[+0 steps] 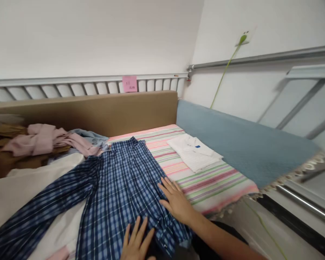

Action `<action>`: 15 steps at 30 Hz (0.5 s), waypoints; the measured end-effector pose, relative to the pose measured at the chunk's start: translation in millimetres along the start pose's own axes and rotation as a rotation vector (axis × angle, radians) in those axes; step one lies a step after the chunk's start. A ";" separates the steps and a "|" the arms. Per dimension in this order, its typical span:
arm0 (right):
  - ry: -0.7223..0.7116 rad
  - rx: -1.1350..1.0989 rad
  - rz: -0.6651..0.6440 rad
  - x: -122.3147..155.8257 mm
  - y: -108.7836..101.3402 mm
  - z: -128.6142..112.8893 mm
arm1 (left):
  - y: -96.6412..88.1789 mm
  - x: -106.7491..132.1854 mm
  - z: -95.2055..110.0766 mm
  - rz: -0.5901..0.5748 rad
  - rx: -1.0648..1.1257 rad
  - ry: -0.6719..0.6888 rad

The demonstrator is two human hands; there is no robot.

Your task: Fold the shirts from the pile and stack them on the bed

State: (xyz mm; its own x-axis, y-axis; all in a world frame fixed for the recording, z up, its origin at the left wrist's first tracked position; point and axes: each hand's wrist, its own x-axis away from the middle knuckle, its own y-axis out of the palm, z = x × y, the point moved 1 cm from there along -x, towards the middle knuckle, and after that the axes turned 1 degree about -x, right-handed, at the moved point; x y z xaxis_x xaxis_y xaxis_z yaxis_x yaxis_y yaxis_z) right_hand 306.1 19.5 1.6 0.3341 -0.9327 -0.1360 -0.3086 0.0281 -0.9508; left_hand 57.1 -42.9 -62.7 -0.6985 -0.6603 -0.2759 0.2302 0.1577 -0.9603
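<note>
A blue plaid long-sleeved shirt (119,180) lies spread out before me, one sleeve (56,196) stretched toward the lower left. On its lower part rests my left hand (137,240), fingers spread flat; the bottom of the hand is cut off by the frame's edge. My right hand (177,202) lies on the shirt's right edge, palm down with the fingers apart. Neither hand grips the cloth. Beyond my right hand, apart from it, a folded white shirt (193,153) with a small blue label at the collar sits on the striped cloth (206,189).
Pink, brown and white clothes (43,141) are heaped at the left. A brown padded board (119,112) runs along the back, and a blue padded side (227,133) borders the right. A pink note (129,83) hangs on the white railing. A green cord (226,70) drops from a wall socket.
</note>
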 end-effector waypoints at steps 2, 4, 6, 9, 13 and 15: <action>-0.049 -0.028 -0.002 9.7 10.0 -0.5 | -12.0 30.5 -14.4 0.052 0.018 -0.184; -0.056 -0.047 -0.002 15.6 21.8 3.1 | -27.4 58.1 -33.3 0.152 0.068 -0.461; -0.056 -0.061 0.001 16.9 30.5 8.5 | -42.6 80.9 -53.0 0.263 0.154 -0.752; -0.026 -0.053 -0.060 10.9 28.3 10.2 | -57.8 104.5 -73.0 0.372 0.313 -1.075; 0.014 -0.014 -0.103 -12.6 -0.4 -22.5 | -62.6 121.7 -69.3 0.483 0.481 -1.185; -0.048 -0.049 -0.092 -32.2 -15.8 -59.4 | -61.5 128.9 -59.3 0.480 0.541 -1.215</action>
State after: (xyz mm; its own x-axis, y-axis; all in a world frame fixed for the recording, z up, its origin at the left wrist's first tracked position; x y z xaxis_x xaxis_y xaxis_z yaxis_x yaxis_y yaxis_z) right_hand 247.4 27.7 37.5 0.4051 -0.9121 -0.0628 -0.3176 -0.0760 -0.9452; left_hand -87.2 -94.2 -41.7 0.4673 -0.8792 -0.0929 0.6966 0.4309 -0.5737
